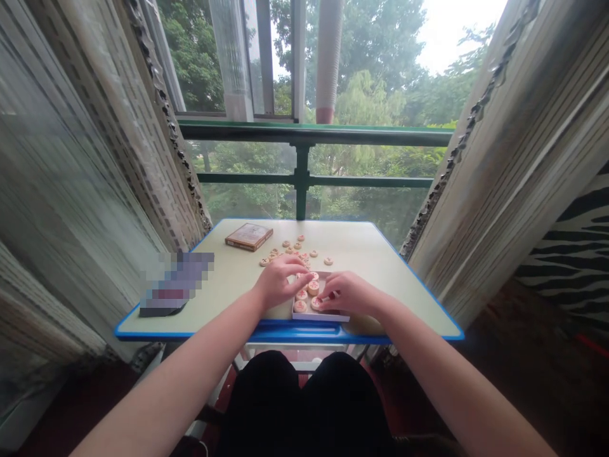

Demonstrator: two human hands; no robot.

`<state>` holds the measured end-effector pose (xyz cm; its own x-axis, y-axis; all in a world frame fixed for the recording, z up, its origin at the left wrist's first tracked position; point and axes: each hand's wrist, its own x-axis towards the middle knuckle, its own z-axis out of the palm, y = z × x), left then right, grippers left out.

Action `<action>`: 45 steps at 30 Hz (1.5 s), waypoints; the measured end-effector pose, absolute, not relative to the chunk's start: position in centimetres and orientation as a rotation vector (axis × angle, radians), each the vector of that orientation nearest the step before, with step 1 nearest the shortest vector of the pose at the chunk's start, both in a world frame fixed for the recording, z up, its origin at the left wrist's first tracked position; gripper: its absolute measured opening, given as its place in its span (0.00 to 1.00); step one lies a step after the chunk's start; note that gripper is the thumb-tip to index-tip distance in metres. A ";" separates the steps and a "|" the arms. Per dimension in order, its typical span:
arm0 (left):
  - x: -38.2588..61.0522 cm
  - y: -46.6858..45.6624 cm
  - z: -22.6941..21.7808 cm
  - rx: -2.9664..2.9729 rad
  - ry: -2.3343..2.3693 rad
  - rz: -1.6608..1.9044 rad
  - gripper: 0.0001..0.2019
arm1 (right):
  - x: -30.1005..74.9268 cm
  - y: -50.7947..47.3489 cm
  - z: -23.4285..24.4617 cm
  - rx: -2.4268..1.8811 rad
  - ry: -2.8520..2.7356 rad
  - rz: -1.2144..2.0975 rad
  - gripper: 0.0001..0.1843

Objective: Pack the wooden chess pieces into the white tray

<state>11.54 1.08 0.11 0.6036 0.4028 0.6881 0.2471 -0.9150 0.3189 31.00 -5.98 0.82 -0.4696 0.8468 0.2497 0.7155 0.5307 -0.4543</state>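
On the table in front of me sits a shallow white box (333, 317), with round wooden xiangqi pieces (300, 306) lying in its left part, marked in red. My left hand (281, 279) reaches over the box's left edge, thumb and forefinger closed at a piece (314, 277) near the back; the fingers partly hide that contact. With thumb and fingertips, my right hand (349, 293) grips another piece (316, 303) low in the box, beside the left column. Loose pieces (297, 245) are scattered on the table beyond my hands, some hidden behind my left hand.
A flat brown box (249, 236) lies at the back left of the table (380, 266), which has a blue rim. A blurred-out dark object (178, 285) stands at the left edge. Curtains (476, 158) hang on both sides, and a green railing (304, 133) runs behind.
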 end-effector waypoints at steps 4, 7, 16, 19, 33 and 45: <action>11.5 1.7 -0.2 2.650 0.616 1.194 0.13 | 30.9 -6.0 1.0 -1.249 -2.341 0.360 0.07; 11.5 2.0 -0.4 2.703 0.660 1.157 0.14 | 30.8 -6.0 1.1 -1.255 -2.348 0.353 0.07; 11.7 2.3 -0.6 2.728 0.691 1.138 0.20 | 30.7 -6.2 1.4 -1.181 -2.369 0.368 0.06; 11.7 2.5 -0.7 2.716 0.732 1.151 0.21 | 30.6 -6.1 1.4 -1.174 -2.369 0.373 0.06; 11.8 2.4 -1.0 2.717 0.742 1.218 0.18 | 30.6 -5.9 1.4 -1.176 -2.355 0.422 0.06; 11.7 2.2 -0.9 2.784 0.706 1.223 0.19 | 30.4 -5.7 1.5 -1.192 -2.341 0.465 0.05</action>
